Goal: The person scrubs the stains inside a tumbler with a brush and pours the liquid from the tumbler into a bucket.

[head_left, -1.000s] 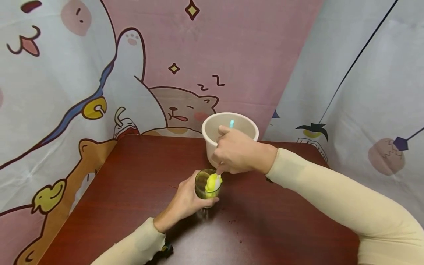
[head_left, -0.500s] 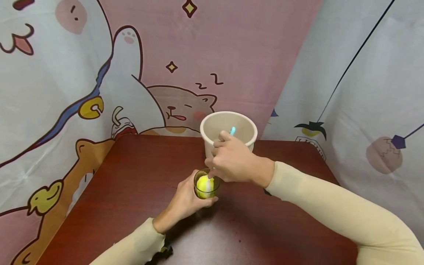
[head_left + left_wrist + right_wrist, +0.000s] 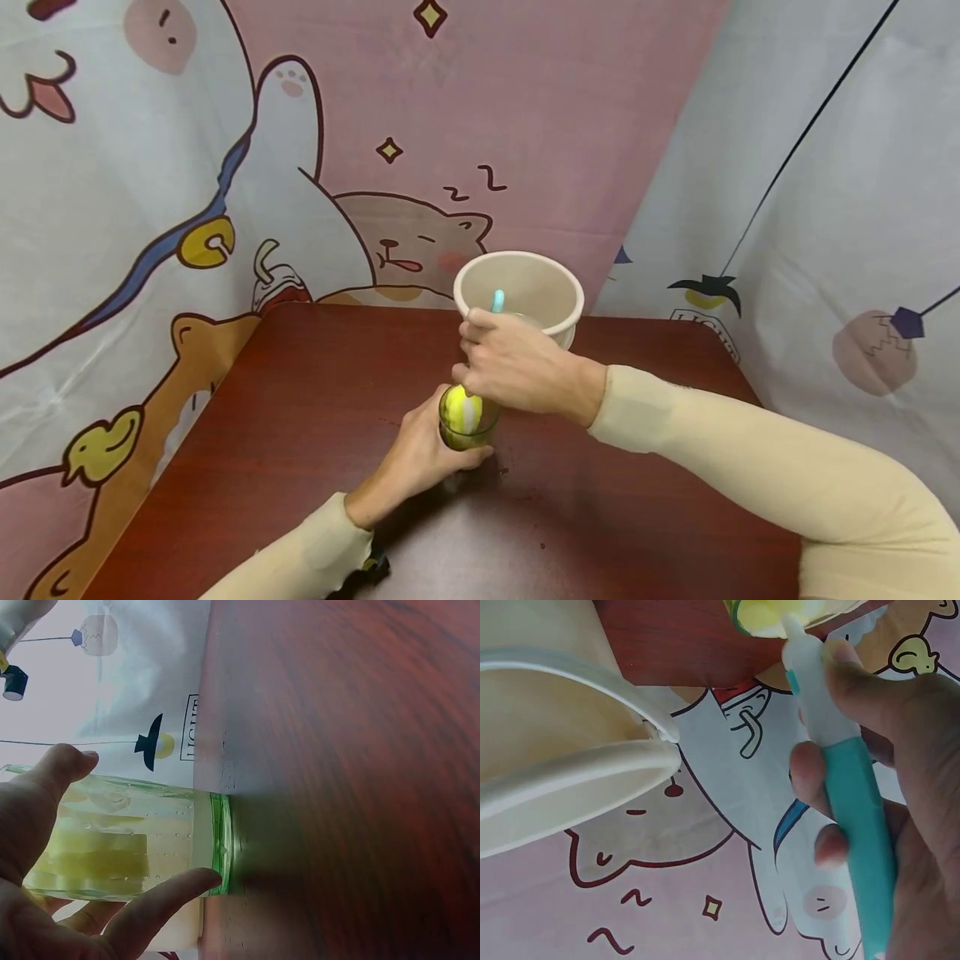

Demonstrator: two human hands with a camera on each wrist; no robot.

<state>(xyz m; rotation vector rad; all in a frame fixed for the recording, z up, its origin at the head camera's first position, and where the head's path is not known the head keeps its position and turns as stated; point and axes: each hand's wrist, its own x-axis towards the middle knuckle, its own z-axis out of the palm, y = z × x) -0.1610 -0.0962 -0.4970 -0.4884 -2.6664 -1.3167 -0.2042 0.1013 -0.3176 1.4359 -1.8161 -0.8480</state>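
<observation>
Brush [image 3: 859,810] and right hand [image 3: 517,362] have shifted toward 9 o'clock since the last frame. Left hand [image 3: 423,450] wraps the glass [image 3: 483,423], presumably bracing it against the brush. Yellow head [image 3: 461,408] sits inside, at the mouth's 10 o'clock. Right hand grips the handle, thumb along it, probably for steering. Bucket [image 3: 564,292]: 1 o'clock of glass, within reach.
</observation>
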